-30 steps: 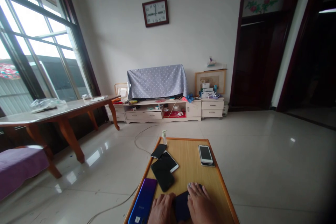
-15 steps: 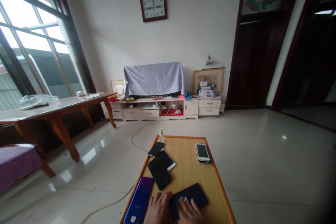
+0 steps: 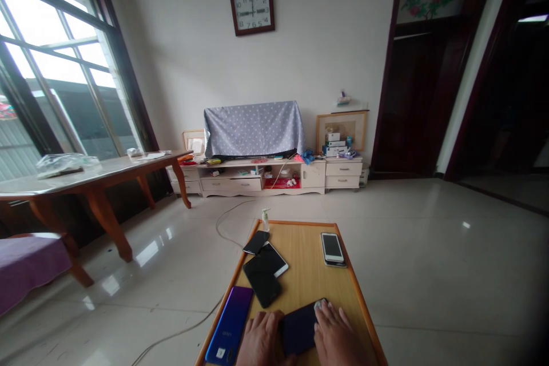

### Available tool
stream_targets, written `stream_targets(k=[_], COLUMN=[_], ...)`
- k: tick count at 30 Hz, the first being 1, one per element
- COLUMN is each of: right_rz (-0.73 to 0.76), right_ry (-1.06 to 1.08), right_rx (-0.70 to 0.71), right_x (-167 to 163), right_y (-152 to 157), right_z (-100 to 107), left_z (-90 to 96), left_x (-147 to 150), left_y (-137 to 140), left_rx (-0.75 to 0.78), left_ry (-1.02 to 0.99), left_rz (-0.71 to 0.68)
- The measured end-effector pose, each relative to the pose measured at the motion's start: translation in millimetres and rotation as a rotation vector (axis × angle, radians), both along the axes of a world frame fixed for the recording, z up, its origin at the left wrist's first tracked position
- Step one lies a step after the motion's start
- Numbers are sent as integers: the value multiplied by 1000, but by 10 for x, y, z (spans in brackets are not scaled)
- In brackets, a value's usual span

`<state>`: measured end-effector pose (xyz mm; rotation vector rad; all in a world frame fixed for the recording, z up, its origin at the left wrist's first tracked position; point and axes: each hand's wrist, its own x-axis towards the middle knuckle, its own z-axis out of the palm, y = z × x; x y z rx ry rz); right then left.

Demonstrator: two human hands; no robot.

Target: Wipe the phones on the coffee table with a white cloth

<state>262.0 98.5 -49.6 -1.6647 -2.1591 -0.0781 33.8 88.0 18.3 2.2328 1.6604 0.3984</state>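
A dark blue phone [image 3: 299,329] lies flat on the small wooden table near me. Its left edge is held by my left hand [image 3: 258,338], with the fingers curled in. At its upper right corner, my right hand [image 3: 337,331] presses a small whitish wad [image 3: 318,303], perhaps tissue or cloth, under the fingertips. To the left of my left hand lies a shiny purple-blue phone [image 3: 231,320]. Beyond it a black phone [image 3: 261,281] overlaps a white-edged phone [image 3: 279,263]. One more dark phone [image 3: 256,242] touches that group.
A white phone [image 3: 331,247] rests on another one at the table's right side. A clear pump bottle [image 3: 265,222] stands at the far left corner. The small table's raised orange rim [image 3: 362,303] borders it. A cable [image 3: 180,336] runs along the floor on the left.
My right hand has slid right and away from me across the phone, from its middle to its upper right corner, taking the wad along. My left hand stays at the left edge.
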Motion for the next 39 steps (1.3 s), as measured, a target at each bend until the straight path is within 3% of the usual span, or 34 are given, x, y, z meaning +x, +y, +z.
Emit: stream_targets(k=[5,8,11,15,19,23,30,36,39], right_rz=[127,223,275,179,46,-26,-24,146,138], right_ry=[-100,-80,17,169,203,227,250,307,413], right_rx=[154,186,107,-68,-147,-187,-161,-52,29], right_x=[6,-187,-410,-489,-250,34,182,177,178], right_y=[-102,-113,-94,-48,15,34,-110,-226,-262], right_z=[-399,-486,-363,-3,255,328,369,377,443], left_z=[22,45,89,151,107,-80,-295,-219,-131], left_x=[17,35,57,79,53,7,8,70,118], left_y=[-4,-1,-9,-30,-24,32,123,89,54], left_rx=[1,15,17,18,10,15,40,91,145], left_ry=[-18,-15,0,18,33,57,199,277,312], left_rz=[-1,2,-11,-17,-9,-32,-113,-143,-154])
